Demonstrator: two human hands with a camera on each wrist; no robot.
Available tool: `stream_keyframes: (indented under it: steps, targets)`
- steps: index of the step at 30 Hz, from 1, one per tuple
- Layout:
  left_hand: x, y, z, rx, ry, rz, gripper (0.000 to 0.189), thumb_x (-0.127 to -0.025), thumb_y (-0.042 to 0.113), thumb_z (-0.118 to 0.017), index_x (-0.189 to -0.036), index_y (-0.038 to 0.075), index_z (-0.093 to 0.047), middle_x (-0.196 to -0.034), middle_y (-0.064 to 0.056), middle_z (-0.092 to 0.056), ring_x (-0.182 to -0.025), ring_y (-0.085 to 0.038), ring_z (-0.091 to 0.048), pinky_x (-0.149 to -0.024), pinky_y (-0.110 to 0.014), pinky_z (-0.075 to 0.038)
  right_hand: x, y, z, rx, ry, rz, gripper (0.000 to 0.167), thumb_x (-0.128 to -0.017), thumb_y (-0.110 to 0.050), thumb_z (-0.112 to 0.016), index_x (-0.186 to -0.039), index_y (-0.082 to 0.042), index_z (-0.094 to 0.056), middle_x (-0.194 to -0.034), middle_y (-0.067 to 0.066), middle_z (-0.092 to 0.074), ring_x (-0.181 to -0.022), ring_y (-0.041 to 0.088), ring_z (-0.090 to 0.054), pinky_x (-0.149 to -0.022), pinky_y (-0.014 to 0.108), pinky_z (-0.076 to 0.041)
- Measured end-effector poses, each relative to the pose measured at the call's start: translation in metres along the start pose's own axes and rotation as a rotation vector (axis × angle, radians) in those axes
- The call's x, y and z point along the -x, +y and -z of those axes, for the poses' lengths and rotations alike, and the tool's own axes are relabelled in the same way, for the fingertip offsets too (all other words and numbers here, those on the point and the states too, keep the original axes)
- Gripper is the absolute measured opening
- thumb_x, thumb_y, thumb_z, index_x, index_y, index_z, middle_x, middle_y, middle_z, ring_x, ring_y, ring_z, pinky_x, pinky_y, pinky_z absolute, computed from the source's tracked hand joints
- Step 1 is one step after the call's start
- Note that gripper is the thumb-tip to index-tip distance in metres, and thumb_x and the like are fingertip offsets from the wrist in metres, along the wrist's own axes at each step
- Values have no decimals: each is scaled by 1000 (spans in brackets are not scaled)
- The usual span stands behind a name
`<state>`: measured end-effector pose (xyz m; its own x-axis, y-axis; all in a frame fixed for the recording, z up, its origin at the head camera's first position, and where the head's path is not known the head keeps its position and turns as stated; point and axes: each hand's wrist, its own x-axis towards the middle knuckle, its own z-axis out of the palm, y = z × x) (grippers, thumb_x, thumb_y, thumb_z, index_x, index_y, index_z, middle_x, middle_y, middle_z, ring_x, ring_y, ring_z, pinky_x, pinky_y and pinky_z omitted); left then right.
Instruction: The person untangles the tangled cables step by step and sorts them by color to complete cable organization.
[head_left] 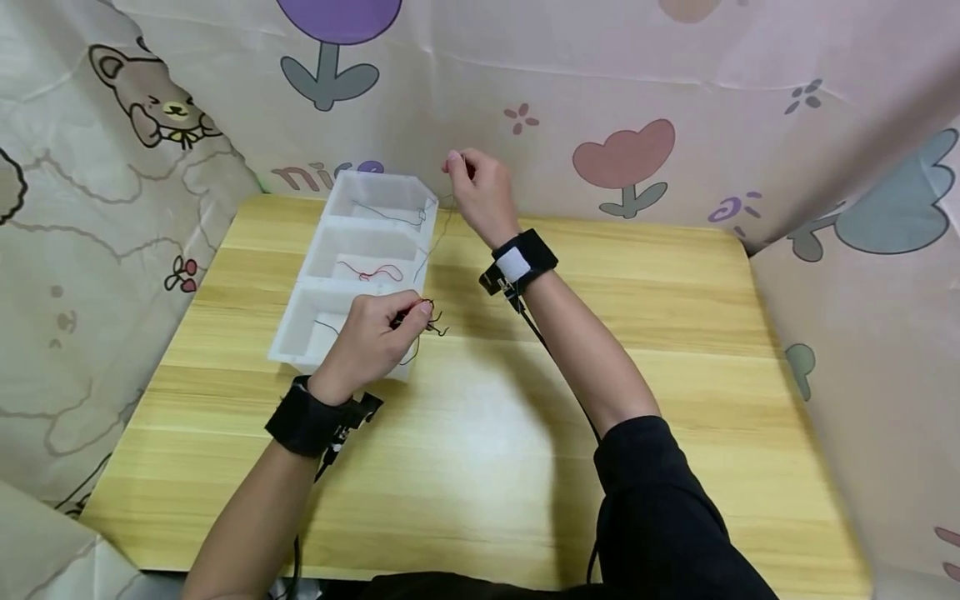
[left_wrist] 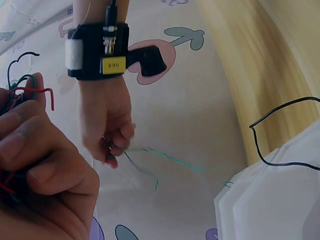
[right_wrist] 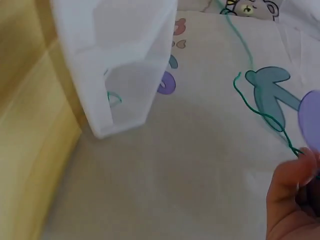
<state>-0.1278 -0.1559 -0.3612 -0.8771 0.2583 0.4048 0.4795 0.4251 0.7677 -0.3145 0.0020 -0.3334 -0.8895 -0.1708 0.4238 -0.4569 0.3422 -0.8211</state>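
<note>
My left hand [head_left: 372, 335] grips a small bundle of thin wires [head_left: 433, 321] above the near compartment of a white tray [head_left: 282, 343]. Black, red and green ends stick out past the fingers in the left wrist view. Raised beyond the tray's far right corner, my right hand [head_left: 483, 193] pinches a green wire [right_wrist: 272, 119], whose loose ends dangle from the fingertips. Inside the tray, a thin dark-looking wire [head_left: 390, 217] lies in the far compartment, a red wire [head_left: 367, 274] in the middle one, and a black wire [head_left: 326, 323] in the near one.
The tray stands on the left part of a wooden table [head_left: 675, 392]. A patterned cloth [head_left: 525, 67] hangs behind the table and along both sides. Both wrists wear black straps with small cameras, and a cable [head_left: 555, 358] runs along the right forearm.
</note>
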Motion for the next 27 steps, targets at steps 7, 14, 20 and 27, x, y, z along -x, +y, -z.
stream_keyframes:
  steps: [7,14,20,27]
  targets:
    - [1,-3,-1,2,3,-4,30,-101,18,-57,-71,18,-60,-55,11,-35,-47,-8,-34,-48,-25,-26,-15,10,-17,-388,60,-193,21,-102,-13,-62,-94,4,-69,-79,15,-65,-71,28,-70,-66,36,-59]
    - [1,-4,0,-6,7,14,29,-101,18,-57,-72,17,-61,-57,11,-36,-49,-8,-36,-49,-25,-27,-20,19,-41,-670,99,-424,24,-98,-10,-66,-111,11,-66,-100,19,-67,-90,31,-73,-76,34,-59]
    - [0,-4,2,-5,-3,14,27,-101,18,-56,-76,17,-65,-56,10,-37,-48,-9,-37,-47,-26,-28,-16,30,-71,-578,54,-480,24,-99,-11,-65,-115,6,-68,-101,15,-69,-95,28,-71,-75,30,-58]
    - [2,-4,2,-17,-4,33,28,-102,18,-55,-76,17,-65,-55,11,-35,-47,-9,-35,-47,-26,-26,-8,44,-89,-313,-146,-453,25,-105,-12,-56,-120,5,-68,-108,17,-69,-102,28,-67,-80,34,-56]
